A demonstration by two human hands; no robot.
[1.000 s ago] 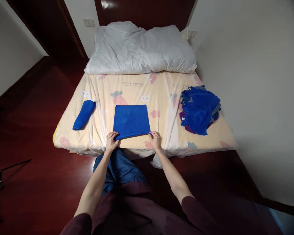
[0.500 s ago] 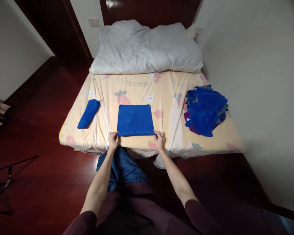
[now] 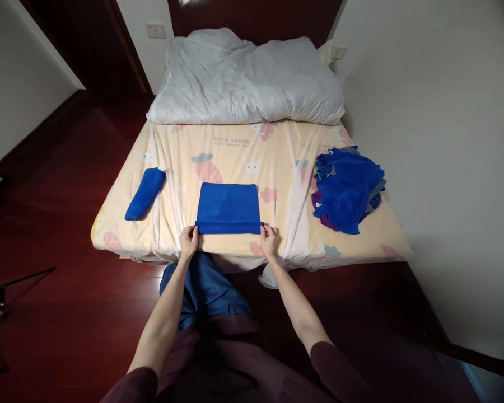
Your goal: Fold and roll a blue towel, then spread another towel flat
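A blue cloth (image 3: pixel 228 202) lies flat as a rectangle near the front edge of the bed, with a narrow band folded over along its near edge. My left hand (image 3: pixel 189 242) pinches the near left corner of that band. At the near right corner, my right hand (image 3: pixel 269 240) pinches the other end. Further left rests a rolled blue cloth (image 3: pixel 146 193). Over on the right lies a loose pile of cloths (image 3: pixel 349 187), mostly blue, with purple and grey-blue pieces showing underneath.
The bed (image 3: pixel 231 162) has a yellow printed sheet under a thin, creased clear cover. A pale quilt (image 3: pixel 252 81) is heaped at the headboard. A white wall (image 3: pixel 437 140) stands at the right. Part of a black stand (image 3: pixel 2 299) shows on the floor at left.
The near edge of the blue cloth has been turned over into a wider flat band, shortening the part beyond it. Both hands keep hold of its corners. The view has shifted slightly.
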